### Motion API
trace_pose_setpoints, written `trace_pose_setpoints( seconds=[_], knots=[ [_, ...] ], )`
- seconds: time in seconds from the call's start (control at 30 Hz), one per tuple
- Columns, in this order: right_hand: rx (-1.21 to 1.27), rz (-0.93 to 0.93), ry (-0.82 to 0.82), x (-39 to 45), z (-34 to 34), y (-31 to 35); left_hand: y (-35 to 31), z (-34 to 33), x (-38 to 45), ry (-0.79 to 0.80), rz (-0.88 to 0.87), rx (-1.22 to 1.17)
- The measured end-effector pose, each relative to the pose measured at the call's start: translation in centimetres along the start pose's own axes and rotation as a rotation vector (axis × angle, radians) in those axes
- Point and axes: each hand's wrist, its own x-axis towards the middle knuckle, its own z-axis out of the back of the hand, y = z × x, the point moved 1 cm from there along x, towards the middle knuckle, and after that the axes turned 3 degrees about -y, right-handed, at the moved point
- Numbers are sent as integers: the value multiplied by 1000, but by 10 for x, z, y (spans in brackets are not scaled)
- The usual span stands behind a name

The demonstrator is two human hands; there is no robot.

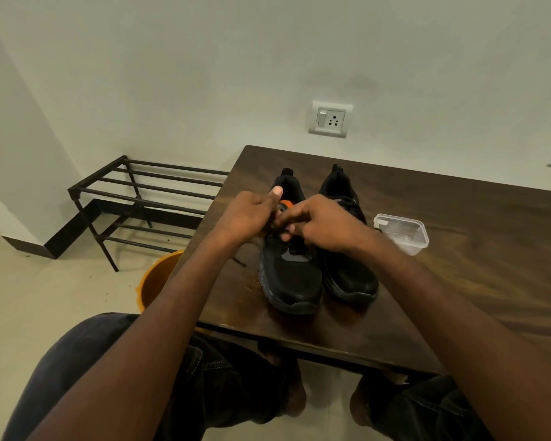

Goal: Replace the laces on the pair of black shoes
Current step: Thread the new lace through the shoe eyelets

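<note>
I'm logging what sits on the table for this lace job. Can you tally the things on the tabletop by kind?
Black shoes: 2, one under both hands, one beside it
Clear plastic box: 1
Loose dark lace end by the left shoe: 1
Total: 4

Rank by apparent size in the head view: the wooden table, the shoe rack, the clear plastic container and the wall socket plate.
1. Wooden table, largest by far.
2. Shoe rack, though it stands farther off and is partly hidden.
3. Clear plastic container.
4. Wall socket plate, close to the container in size and farther away, so this last order is unsure.
</note>
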Motion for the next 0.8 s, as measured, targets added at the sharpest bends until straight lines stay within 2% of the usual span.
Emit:
trace_pose_setpoints(
  seconds=[0.1, 0.2, 0.33, 0.43, 0.5, 0.67, 0.8],
  knots=[
    [-59, 37, -56, 2, -17, 2, -6, 2, -6, 86, 122, -125],
    [-102, 35, -149, 2, -24, 5, -6, 5, -9, 113, 168, -204],
    [-44, 37, -364, -3, -38, 9, -3, 2, -7, 52, 149, -251],
    [-29, -57, -493, 0, -52, 6, -3, 1, -6, 16, 114, -237],
    [-9, -124, -481, 5, -51, 1, -3, 2, -8, 29, 137, -236],
    [-14, -123, -425, 11, -38, -2, -3, 6, -11, 98, 159, -242],
    [340, -150, -294, 6, -23, -1, -12, 15, -11, 4, 157, -320]
  ],
)
